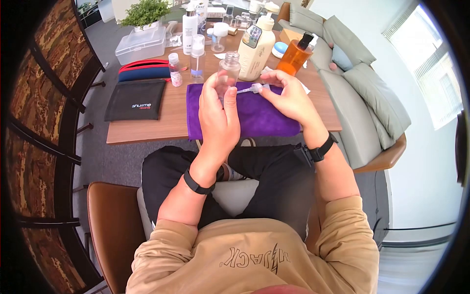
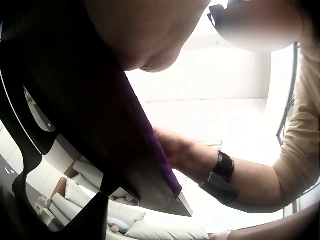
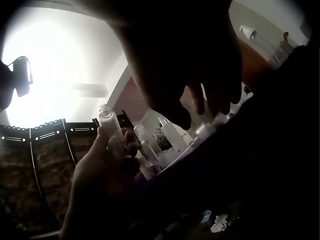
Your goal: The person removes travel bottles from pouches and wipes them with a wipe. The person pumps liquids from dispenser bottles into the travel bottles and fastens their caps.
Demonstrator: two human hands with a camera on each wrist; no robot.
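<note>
My left hand [image 1: 219,113] grips a clear bottle [image 1: 228,71] upright, its threaded neck uncapped. In the right wrist view the same bottle [image 3: 111,129] stands up out of the curled left fingers. A clear pump top [image 1: 254,88] with a thin dip tube lies over the purple cloth [image 1: 254,115], the tube toward the left hand. Over it is my right hand [image 1: 291,97], thumb at the pump top and fingers spread apart above. From the right wrist, the pump's ribbed collar [image 3: 205,130] shows just below those fingers.
Beyond the cloth stand a cream pump bottle [image 1: 257,49], an amber bottle [image 1: 295,56], a clear capped bottle [image 1: 198,56] and a small pink bottle [image 1: 175,71]. Left lie a black pouch [image 1: 135,98], a blue-red case [image 1: 147,71] and a clear plastic box [image 1: 142,44]. A sofa [image 1: 350,112] borders the right.
</note>
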